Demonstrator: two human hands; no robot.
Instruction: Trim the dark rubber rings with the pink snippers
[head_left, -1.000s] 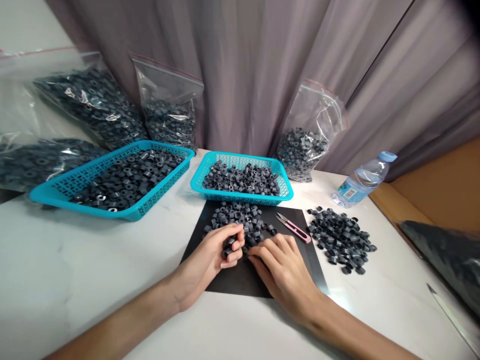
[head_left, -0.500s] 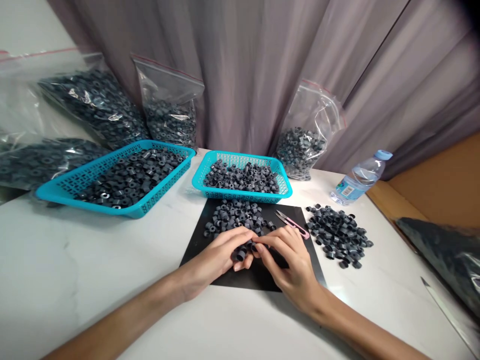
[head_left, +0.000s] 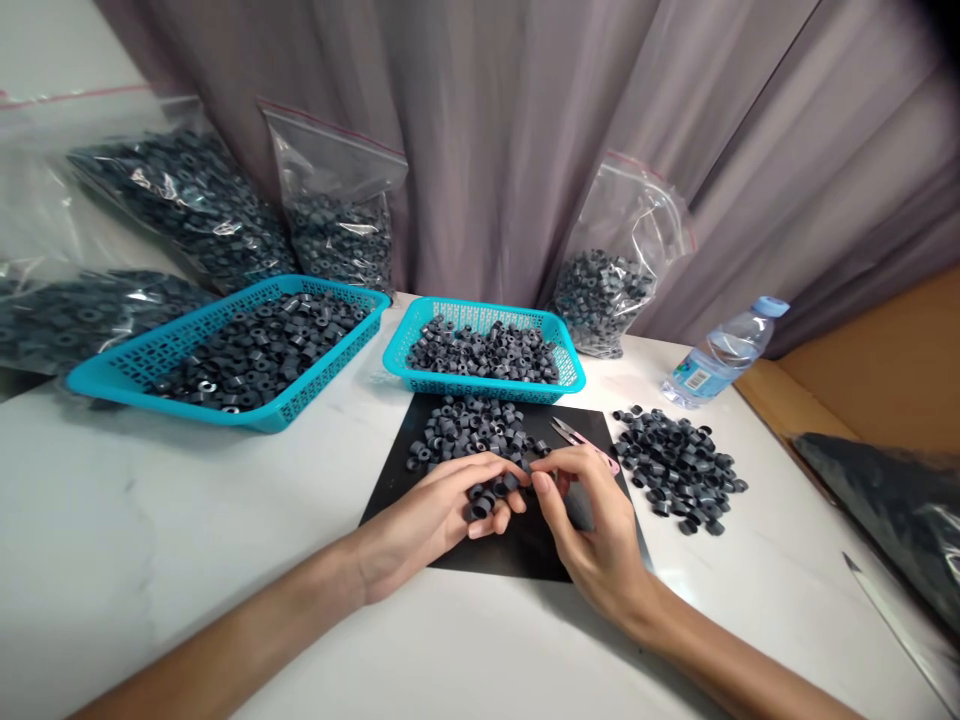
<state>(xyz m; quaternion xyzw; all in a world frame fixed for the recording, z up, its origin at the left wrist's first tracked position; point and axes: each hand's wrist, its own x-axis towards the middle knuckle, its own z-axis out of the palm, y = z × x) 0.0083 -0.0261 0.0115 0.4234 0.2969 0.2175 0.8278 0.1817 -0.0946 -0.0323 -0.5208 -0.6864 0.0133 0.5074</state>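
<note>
Several dark rings [head_left: 488,497] inside the curled left-hand grip [head_left: 450,503]

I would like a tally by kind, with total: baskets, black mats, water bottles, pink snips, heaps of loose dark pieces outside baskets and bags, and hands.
Turquoise baskets: 2
Black mat: 1
Water bottle: 1
Pink snips: 1
Loose heaps: 2
Hands: 2
Total: 9

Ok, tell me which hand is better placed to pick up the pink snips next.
Probably the right hand: the pink snips lie just beyond it, while the left hand is farther off and cradles several dark rings.
</note>
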